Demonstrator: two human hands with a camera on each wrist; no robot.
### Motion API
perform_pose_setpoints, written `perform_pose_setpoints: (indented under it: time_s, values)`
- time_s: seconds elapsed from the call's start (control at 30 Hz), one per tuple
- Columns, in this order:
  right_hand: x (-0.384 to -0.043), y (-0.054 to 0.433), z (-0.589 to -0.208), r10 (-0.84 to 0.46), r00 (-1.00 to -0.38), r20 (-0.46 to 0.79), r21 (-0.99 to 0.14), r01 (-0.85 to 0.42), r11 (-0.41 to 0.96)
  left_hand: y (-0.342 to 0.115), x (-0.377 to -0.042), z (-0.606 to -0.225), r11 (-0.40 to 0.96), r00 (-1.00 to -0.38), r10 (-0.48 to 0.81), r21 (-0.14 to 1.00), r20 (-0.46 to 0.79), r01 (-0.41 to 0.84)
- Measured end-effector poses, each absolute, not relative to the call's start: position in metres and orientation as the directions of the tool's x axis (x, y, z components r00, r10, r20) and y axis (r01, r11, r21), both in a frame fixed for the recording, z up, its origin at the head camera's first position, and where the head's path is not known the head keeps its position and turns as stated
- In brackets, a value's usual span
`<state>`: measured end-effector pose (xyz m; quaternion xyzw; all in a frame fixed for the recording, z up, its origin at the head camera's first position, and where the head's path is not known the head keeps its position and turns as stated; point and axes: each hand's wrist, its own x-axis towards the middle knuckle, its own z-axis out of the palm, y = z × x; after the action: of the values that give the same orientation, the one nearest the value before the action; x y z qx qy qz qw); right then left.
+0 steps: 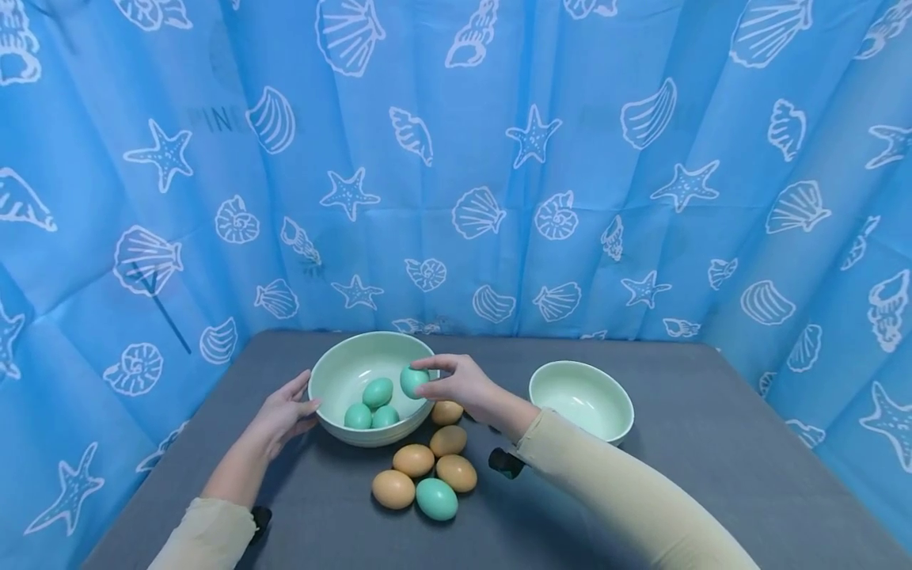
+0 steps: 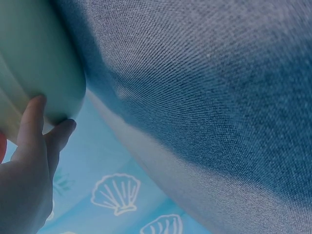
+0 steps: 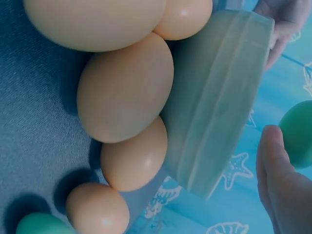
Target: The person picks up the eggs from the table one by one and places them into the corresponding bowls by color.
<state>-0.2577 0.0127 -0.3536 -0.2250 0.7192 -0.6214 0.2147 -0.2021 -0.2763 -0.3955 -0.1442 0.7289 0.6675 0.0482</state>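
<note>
My right hand [image 1: 466, 388] pinches a green egg [image 1: 413, 381] between thumb and fingers, over the right side of the large pale-green bowl [image 1: 335, 364]. In the right wrist view the held egg [image 3: 298, 134] shows beyond the bowl's rim. Three green eggs [image 1: 378, 393] lie together inside this bowl. At its left side my left hand [image 1: 279, 416] holds the bowl, thumb at the rim. The left wrist view shows its fingers [image 2: 31, 122] against the bowl's outer wall. Several tan eggs [image 1: 413, 460] and one green egg [image 1: 437, 499] lie on the table in front.
A smaller pale-green bowl [image 1: 580, 396] stands to the right, partly hidden by the right sleeve [image 1: 613, 491]. Dark grey cloth covers the table [image 1: 321, 514]. Behind hangs a blue curtain [image 1: 442, 269] with white shells and starfish. Tan eggs [image 3: 126, 87] lie close beside the large bowl.
</note>
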Motion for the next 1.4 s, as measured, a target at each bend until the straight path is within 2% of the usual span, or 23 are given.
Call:
perform_pose_setpoints:
  time_s: [0.2, 0.47, 1.03, 1.4]
  values:
    - [-0.263, -0.004, -0.357, -0.628, -0.776, -0.046, -0.99, -0.05, 0.133, -0.276, -0.202, -0.395, 0.067, -0.95, -0.15, 0.955, -0.276, -0.288]
    - [-0.271, -0.026, -0.363, -0.63, -0.767, -0.121, -0.984, 0.008, 0.179, -0.277, -0.201, -0.394, 0.069, -0.947, -0.154, 0.953, -0.284, -0.297]
    - [-0.288, -0.058, -0.372, -0.633, -0.732, -0.251, -0.918, -0.027, 0.395, -0.275, -0.203, -0.395, 0.053, -0.946, -0.159, 0.955, -0.281, -0.293]
    - [-0.292, -0.065, -0.374, -0.634, -0.726, -0.267, -0.905, -0.038, 0.424, -0.277, -0.203, -0.393, 0.059, -0.95, -0.147, 0.956, -0.277, -0.288]
